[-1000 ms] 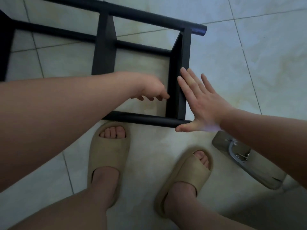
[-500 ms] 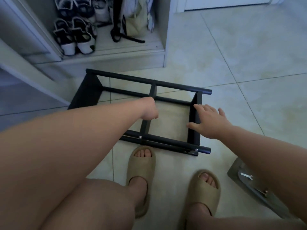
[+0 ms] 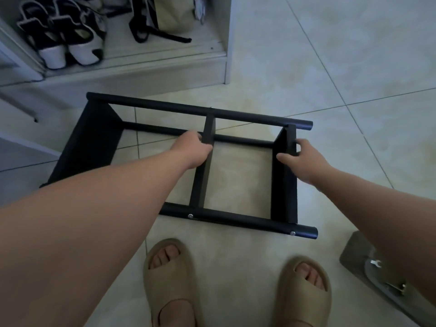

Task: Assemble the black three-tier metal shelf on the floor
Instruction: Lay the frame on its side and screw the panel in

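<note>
Since half a second ago the right hand (image 3: 304, 161) has gone from lying flat on the end panel (image 3: 283, 185) to curling round it, thumb on the inner face, fingers over the outer edge. The left hand (image 3: 194, 149) grips the far part of the middle panel (image 3: 200, 185), fingers wrapped over it. Both panels belong to the black shelf (image 3: 236, 219), which lies on its side on the tiled floor (image 3: 306, 55), just ahead of two feet in beige slippers (image 3: 169, 279). A grey tray (image 3: 354, 256) with a small wrench (image 3: 375, 264) lies to the right. Behind the shelf, a low cabinet (image 3: 141, 74) holds shoes (image 3: 70, 43) and a bag (image 3: 174, 15).
</note>
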Action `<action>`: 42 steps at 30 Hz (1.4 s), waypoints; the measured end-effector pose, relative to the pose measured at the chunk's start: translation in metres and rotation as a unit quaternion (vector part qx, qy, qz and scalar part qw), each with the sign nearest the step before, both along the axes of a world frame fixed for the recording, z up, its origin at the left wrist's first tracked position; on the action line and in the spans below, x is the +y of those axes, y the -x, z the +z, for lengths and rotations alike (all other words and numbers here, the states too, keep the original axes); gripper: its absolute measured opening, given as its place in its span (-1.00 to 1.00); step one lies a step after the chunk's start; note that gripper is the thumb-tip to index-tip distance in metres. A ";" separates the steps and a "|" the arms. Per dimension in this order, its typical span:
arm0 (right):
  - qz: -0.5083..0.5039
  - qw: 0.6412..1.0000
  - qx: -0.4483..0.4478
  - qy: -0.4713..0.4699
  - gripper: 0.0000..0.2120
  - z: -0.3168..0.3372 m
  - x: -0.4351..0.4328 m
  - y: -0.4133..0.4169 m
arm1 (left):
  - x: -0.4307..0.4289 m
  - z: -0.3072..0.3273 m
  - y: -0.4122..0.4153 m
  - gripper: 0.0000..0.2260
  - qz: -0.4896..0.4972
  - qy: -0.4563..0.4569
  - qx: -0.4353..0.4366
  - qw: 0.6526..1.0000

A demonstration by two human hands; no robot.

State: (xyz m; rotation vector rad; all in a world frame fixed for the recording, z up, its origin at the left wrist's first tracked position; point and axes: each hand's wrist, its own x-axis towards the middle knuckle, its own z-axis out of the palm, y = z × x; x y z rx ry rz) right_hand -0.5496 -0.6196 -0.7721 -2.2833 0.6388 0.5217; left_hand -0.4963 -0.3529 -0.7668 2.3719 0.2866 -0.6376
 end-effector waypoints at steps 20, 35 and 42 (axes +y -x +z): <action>-0.015 0.980 -0.190 0.059 -0.78 0.088 0.023 0.016 | 0.022 0.078 0.022 -0.64 0.074 0.045 -0.049 0.995; -0.031 0.986 -0.160 0.015 -0.79 0.058 0.039 0.093 | 0.028 0.059 0.129 -0.87 0.172 0.013 -0.083 0.981; -0.072 0.986 -0.150 -0.030 -0.76 0.043 0.043 0.120 | 0.020 0.038 0.158 -0.88 0.258 0.051 -0.090 0.961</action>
